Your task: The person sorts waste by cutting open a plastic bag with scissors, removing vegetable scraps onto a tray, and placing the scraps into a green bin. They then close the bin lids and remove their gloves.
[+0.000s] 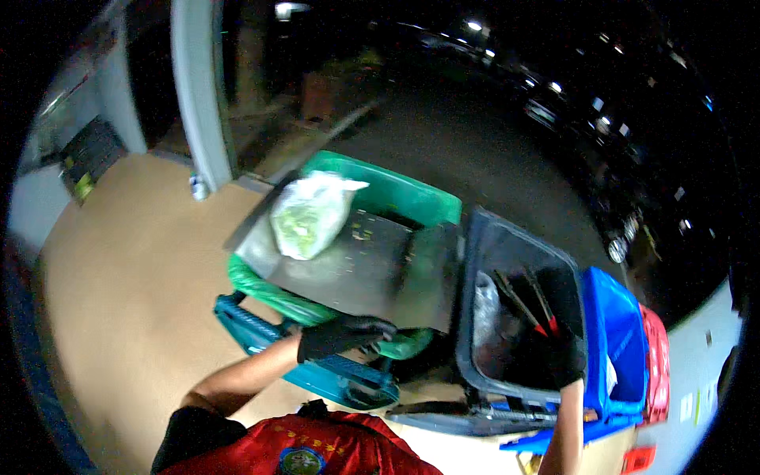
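My left hand point(342, 336), in a black glove, reaches to the near edge of a grey sheet point(356, 261) laid across a green bin point(380, 180). Its fingers point right, slightly bent and apart, with nothing seen in them. A whitish plastic bag point(313, 215) with pale green contents rests on the sheet's left part; small scraps lie scattered beside it. My right hand point(565, 358), also black-gloved, is over the right side of a dark grey bin point(518, 226). It is closed on tongs point(516, 304) with red near the grip, whose two long metal arms point into that bin.
Inside the grey bin is a crumpled clear plastic bag point(484, 307). To its right stand a blue bin point(600, 317) and a red bin point(657, 364). A teal lid point(261, 328) hangs in front of the green bin. A pale post point(199, 95) rises at the left.
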`<act>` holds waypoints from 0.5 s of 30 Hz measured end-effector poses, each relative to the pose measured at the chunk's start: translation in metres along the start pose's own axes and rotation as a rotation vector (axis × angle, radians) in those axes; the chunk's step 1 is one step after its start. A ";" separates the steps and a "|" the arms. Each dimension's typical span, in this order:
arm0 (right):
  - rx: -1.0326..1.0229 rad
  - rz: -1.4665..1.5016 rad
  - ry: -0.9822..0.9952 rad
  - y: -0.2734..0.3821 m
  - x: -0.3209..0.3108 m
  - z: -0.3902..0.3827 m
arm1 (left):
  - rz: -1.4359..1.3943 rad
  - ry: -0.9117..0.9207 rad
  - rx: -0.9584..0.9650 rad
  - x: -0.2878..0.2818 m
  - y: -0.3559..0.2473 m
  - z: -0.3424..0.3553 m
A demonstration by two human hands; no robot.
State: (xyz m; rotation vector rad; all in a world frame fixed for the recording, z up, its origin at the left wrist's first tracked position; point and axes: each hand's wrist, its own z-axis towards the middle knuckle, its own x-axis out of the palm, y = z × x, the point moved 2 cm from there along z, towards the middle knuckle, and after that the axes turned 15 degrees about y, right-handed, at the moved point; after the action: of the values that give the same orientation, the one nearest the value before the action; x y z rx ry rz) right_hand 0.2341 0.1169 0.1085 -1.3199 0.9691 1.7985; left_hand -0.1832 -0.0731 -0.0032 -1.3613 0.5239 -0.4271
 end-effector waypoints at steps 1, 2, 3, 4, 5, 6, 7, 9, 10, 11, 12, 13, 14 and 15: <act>-0.104 0.133 0.033 0.023 0.002 0.011 | -0.225 -0.055 -0.022 0.009 0.004 -0.021; -0.146 0.239 -0.004 0.047 0.010 0.019 | -0.398 -0.105 -0.016 0.017 0.008 -0.038; -0.221 0.221 0.039 0.073 0.018 0.029 | -0.398 -0.161 -0.010 0.022 0.010 -0.055; -0.277 0.199 0.068 0.099 0.028 0.036 | -0.404 -0.207 -0.011 0.026 0.012 -0.071; -0.317 0.186 0.090 0.123 0.036 0.045 | -0.407 -0.246 -0.009 0.028 0.014 -0.084; -0.264 0.259 0.242 0.145 0.047 0.050 | -0.369 -0.292 0.024 0.031 0.014 -0.097; -0.307 0.208 0.344 0.168 0.058 0.054 | -0.330 -0.336 0.056 0.034 0.012 -0.110; -0.582 0.223 0.113 0.220 0.081 0.064 | -0.370 -0.474 -0.053 0.036 0.011 -0.132; -0.700 0.266 -0.014 0.241 0.091 0.070 | -0.357 -0.490 -0.030 0.036 0.007 -0.143; -0.710 0.407 0.018 0.263 0.104 0.083 | -0.346 -0.510 -0.019 0.038 0.003 -0.153; -0.736 0.526 0.043 0.278 0.113 0.093 | -0.339 -0.536 -0.010 0.039 0.000 -0.161; -0.616 0.434 0.142 0.287 0.122 0.102 | -0.310 -0.580 0.049 0.038 -0.004 -0.167; -0.492 0.341 0.240 0.296 0.132 0.111 | -0.283 -0.611 0.020 0.036 -0.007 -0.171; -0.378 0.257 0.286 0.302 0.138 0.117 | -0.251 -0.633 0.015 0.032 -0.010 -0.176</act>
State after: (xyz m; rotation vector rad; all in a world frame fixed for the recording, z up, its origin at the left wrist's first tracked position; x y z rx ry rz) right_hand -0.1113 0.0881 0.0487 -1.7923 1.0184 2.1017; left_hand -0.2595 -0.2347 -0.0193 -1.4613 -0.1727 -0.1796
